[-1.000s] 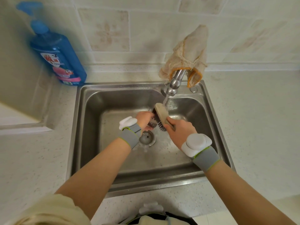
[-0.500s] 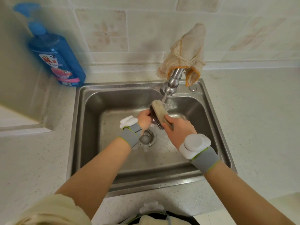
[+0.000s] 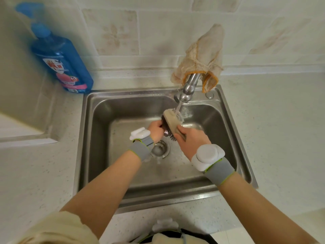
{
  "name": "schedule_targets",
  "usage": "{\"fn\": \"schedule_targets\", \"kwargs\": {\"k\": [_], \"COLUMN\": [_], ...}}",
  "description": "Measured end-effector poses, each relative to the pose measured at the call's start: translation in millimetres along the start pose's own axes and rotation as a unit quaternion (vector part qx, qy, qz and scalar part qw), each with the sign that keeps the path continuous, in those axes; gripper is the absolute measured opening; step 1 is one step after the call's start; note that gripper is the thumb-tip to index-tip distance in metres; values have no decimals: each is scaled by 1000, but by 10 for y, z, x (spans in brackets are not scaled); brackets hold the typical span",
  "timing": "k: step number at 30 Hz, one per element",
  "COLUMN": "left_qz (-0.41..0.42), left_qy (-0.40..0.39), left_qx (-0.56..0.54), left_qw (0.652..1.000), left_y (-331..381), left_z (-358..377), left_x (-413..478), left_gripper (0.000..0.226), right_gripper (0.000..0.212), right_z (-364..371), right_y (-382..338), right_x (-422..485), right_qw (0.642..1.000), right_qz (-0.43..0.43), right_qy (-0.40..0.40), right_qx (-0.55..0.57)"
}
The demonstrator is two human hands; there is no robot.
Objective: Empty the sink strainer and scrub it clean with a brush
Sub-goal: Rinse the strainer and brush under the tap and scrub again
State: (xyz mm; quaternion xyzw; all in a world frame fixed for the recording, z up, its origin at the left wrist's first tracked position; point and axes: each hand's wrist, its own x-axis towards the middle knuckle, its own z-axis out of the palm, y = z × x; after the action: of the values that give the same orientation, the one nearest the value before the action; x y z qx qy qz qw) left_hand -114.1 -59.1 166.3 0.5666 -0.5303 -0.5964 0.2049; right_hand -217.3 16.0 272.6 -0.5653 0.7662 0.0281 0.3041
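My right hand [image 3: 190, 138] grips a wooden scrub brush [image 3: 172, 121] with dark bristles, held over the middle of the steel sink [image 3: 98, 138]. Water from the tap [image 3: 187, 88] runs onto the brush's top end. My left hand [image 3: 155, 131] holds the metal strainer [image 3: 166, 132] against the bristles; only a small shiny bit of it shows between hand and brush. Below the hands lies the open drain hole [image 3: 161, 148].
A blue pump bottle [image 3: 61, 62] stands on the counter at the sink's back left corner. A beige cloth [image 3: 202, 57] hangs over the tap. Speckled counter surrounds the sink, with tiled wall behind.
The brush and both hands have shifted slightly up and back, bringing the brush head under the running water. Both grips are unchanged.
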Motion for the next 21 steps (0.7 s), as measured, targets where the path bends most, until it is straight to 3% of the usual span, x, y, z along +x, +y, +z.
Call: {"fn": "schedule_targets", "kwargs": {"k": [5,9,13,17,21], "left_qz": [4,-5,13,-4,2], "left_qy": [-1,-18,-26,-14,-6], "left_qx": [29,8,45,-18,5], "left_qw": [1000,1000,999,1000,1000], "left_y": [-3,1,13,-32,2], "left_z": [-38,-12,29,61,46], "left_x": [34,41,44,76,55], "left_gripper": [22,16,17,21,16], "right_gripper": [41,43,43,44,44], "right_z": [-49,13,-45,9,-9], "right_y": [67,38,157,142,173], "right_x": [91,-30,59,-37,40], "right_qw": [999,1000,997,999,997], "right_qz": [33,4,56,22,50], "right_qy": [23,1,33,9,31], "right_qx": [29,20,52,37,51]}}
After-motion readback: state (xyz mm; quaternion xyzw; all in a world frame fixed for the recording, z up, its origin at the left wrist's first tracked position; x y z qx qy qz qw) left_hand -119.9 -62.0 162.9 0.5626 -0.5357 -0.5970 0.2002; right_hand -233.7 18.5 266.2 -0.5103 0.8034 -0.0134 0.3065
